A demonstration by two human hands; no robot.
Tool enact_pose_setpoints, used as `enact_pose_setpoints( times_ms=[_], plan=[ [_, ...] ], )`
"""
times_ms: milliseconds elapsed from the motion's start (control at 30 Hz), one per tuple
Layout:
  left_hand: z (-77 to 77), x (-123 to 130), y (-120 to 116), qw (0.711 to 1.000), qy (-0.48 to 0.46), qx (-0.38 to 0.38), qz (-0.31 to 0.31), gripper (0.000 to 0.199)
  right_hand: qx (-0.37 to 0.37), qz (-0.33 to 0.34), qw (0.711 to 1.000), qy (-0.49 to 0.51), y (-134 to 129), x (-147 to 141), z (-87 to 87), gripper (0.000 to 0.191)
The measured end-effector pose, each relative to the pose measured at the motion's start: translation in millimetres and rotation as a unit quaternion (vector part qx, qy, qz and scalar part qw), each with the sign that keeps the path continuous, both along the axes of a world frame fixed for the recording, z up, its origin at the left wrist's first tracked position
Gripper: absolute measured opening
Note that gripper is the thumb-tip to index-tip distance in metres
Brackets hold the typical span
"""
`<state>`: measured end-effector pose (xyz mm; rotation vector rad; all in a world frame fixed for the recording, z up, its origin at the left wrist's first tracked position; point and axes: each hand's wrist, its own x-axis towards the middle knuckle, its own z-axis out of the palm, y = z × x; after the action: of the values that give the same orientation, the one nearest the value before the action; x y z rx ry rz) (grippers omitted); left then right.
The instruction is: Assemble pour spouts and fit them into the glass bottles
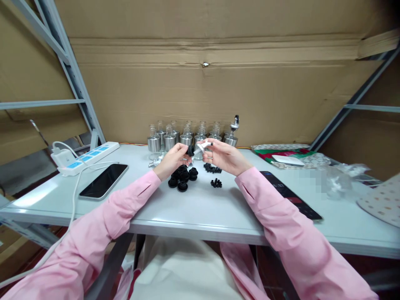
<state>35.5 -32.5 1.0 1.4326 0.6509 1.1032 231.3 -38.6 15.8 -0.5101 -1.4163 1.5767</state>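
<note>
My left hand [175, 158] is closed, pinching a black stopper [190, 151]. My right hand [226, 155] grips a pale bottle pourer spout [201, 146]. The two parts meet or nearly meet above the table; whether they are joined I cannot tell. Below my left hand lies a pile of black stoppers [183, 177]. Two small groups of tiny black caps [216, 183] lie under my right hand. Partly hidden by my left hand are more pale spouts [156, 161]. Behind stand several glass bottles with steel sleeves [154, 143]; the rightmost bears a pourer [235, 123].
At left are a phone [104, 182], a white power strip [90, 159] and a cable over the table edge. A second phone [292, 196] lies near my right forearm. Farther right are a patterned cloth [304, 160] and a clear plastic bag [339, 183]. Cardboard [218, 91] walls the back.
</note>
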Motion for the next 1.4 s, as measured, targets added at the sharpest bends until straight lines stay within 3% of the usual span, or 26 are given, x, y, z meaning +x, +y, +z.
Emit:
enact_pose_setpoints(
  times_ms=[300, 667, 1000, 1400],
  plan=[
    [3.2, 0.2, -3.9, 0.997, -0.052, -0.054, -0.02, 0.019, -0.009, 0.012, 1.0, 0.019, 0.2, 0.8, -2.0, 0.02],
    [1.4, -2.0, -1.8, 0.995, -0.094, -0.023, -0.039, 0.039, 0.006, 0.031, 0.999, 0.008, 1.6, 2.9, -3.9, 0.02],
    [2.4, -1.7, -3.2, 0.996, -0.091, 0.004, -0.022, 0.042, -0.002, 0.009, 1.0, 0.004, 1.6, 2.6, -4.9, 0.025],
    [-0.3, -0.9, -1.2, 0.997, -0.045, 0.057, 0.009, 0.042, -0.023, -0.036, 0.999, 0.002, 6.0, 0.5, -6.0, 0.013]
  ],
)
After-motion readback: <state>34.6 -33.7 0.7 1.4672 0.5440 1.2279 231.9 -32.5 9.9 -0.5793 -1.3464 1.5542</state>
